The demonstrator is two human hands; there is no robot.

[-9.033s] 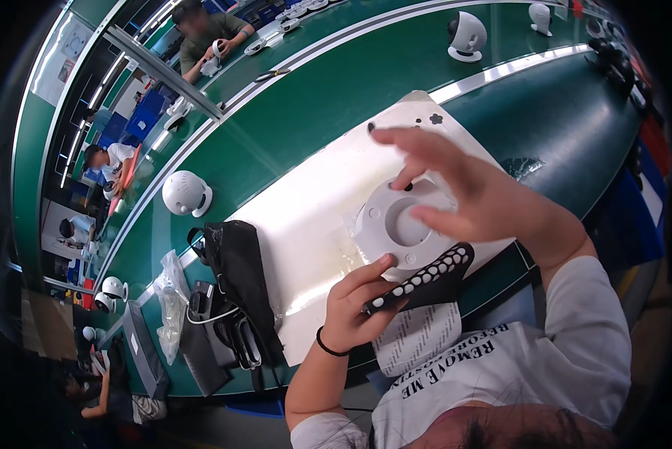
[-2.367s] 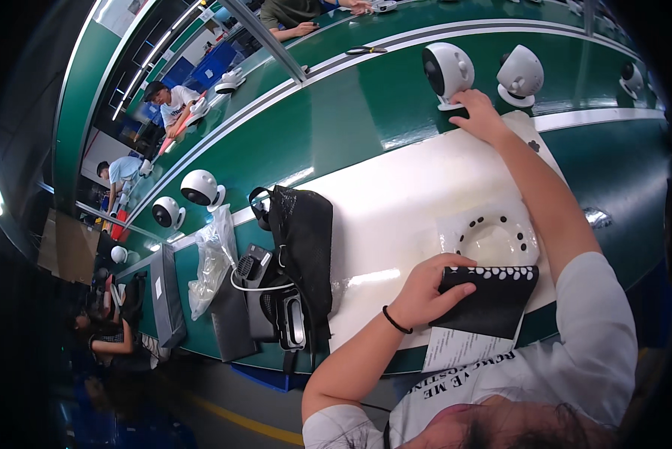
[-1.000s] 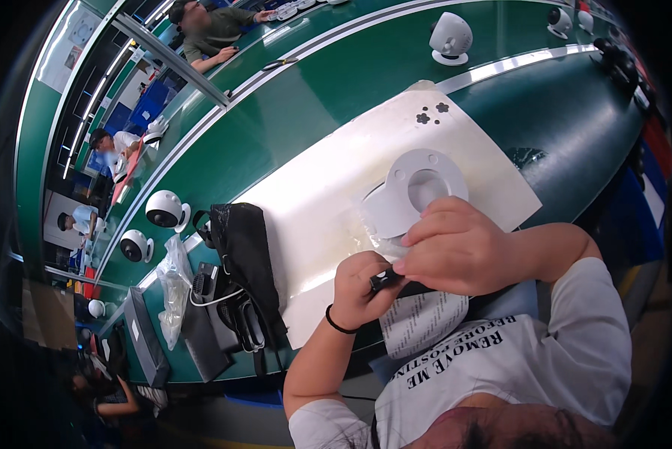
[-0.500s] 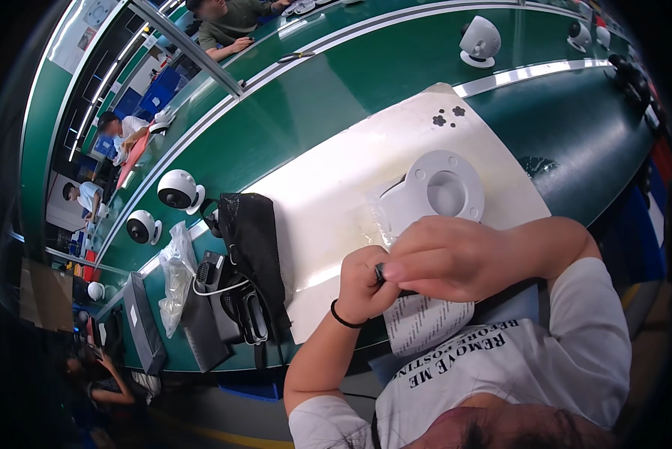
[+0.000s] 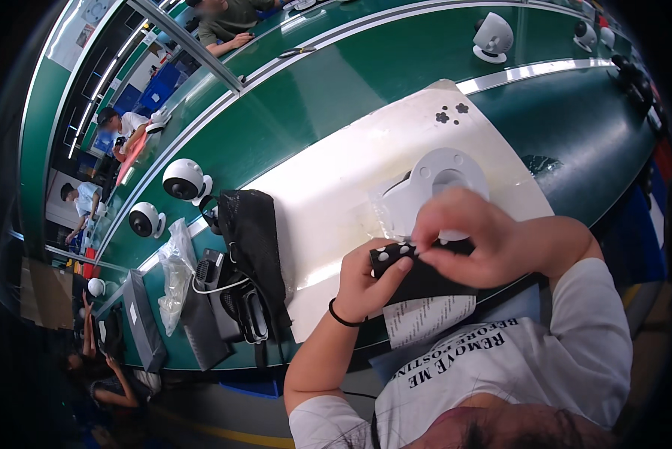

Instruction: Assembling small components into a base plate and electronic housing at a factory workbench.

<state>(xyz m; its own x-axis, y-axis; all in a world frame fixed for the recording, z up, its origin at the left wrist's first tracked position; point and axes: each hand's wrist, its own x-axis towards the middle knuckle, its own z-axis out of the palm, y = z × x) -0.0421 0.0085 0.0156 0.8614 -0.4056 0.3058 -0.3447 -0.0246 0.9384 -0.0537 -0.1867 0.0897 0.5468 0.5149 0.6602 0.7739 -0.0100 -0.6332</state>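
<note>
My left hand (image 5: 366,280) grips the left end of a black sheet with white dots (image 5: 393,256), thumb on top and fingers beneath. My right hand (image 5: 467,236) is over the sheet, smeared by motion, thumb and forefinger pinched close to the dots. Whatever sits between those fingertips is too small to make out. Below the sheet hangs a white printed paper (image 5: 432,318). Just beyond my right hand lies a white ring-shaped plastic part (image 5: 461,163) with a flat arm, partly covered by the hand. Clear plastic film (image 5: 383,206) is beside that arm.
A white board (image 5: 328,194) covers the green bench, with black flower-shaped pieces (image 5: 442,117) at its far corner. To the left are a black bag (image 5: 250,232), a clear plastic bag (image 5: 176,273) and a grey box (image 5: 143,322). Round white cameras (image 5: 184,179) stand farther off; people work beyond.
The black sheet has turned so its white dots show between my hands. My right hand has lifted slightly and its fingers have drawn back from my left hand.
</note>
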